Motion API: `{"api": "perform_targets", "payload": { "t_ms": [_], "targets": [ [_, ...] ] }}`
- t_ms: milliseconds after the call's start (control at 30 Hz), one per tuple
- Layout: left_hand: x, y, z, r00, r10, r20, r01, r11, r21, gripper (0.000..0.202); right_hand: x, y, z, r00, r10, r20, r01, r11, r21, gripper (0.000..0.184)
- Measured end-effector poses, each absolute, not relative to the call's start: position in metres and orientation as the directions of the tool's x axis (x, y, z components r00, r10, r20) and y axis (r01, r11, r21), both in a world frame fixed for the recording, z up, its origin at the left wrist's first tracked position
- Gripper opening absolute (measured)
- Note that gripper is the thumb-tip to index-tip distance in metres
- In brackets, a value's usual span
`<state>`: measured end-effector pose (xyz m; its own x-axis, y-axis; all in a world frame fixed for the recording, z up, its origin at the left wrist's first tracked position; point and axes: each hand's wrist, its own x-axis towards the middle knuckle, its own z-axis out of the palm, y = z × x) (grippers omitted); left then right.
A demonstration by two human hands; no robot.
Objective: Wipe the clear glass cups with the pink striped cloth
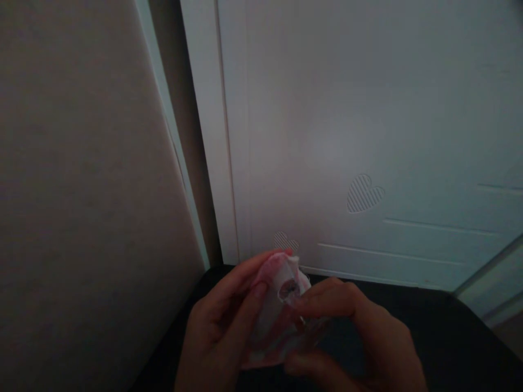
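Note:
Both of my hands hold one small crumpled pink and white packet (278,305), soft like plastic wrapping or cloth, at the bottom centre of the dim view. My left hand (223,332) curls round its left side, fingers up along the edge. My right hand (359,337) pinches its right side between thumb and fingers. I cannot make out what the packet contains.
A white cabinet door (368,136) with two striped heart cut-outs (363,193) stands straight ahead. A beige panel (81,190) leans on the left. Below the hands lies a dark surface (449,337).

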<state>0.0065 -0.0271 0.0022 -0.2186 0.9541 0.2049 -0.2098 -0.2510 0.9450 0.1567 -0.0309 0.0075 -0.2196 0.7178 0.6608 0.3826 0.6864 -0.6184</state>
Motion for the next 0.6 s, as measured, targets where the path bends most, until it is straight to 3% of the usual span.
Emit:
{"api": "perform_targets", "payload": {
  "t_ms": [167,367,600],
  "targets": [
    [0.001,-0.024,0.003,-0.221,0.965,0.141,-0.229,-0.192,0.954,0.015,0.162,-0.025,0.010,-0.337,0.677,0.654,0.408,0.731,-0.547,0.025],
    [-0.005,-0.024,0.005,-0.221,0.965,0.143,-0.240,-0.196,0.951,0.014,0.162,-0.023,0.008,-0.369,0.721,0.586,0.408,0.692,-0.595,0.036],
    [-0.004,-0.025,0.005,-0.238,0.964,0.118,-0.266,-0.182,0.947,0.017,0.165,-0.017,0.008,-0.364,0.725,0.584,0.329,0.687,-0.647,0.032]
  ]
}}
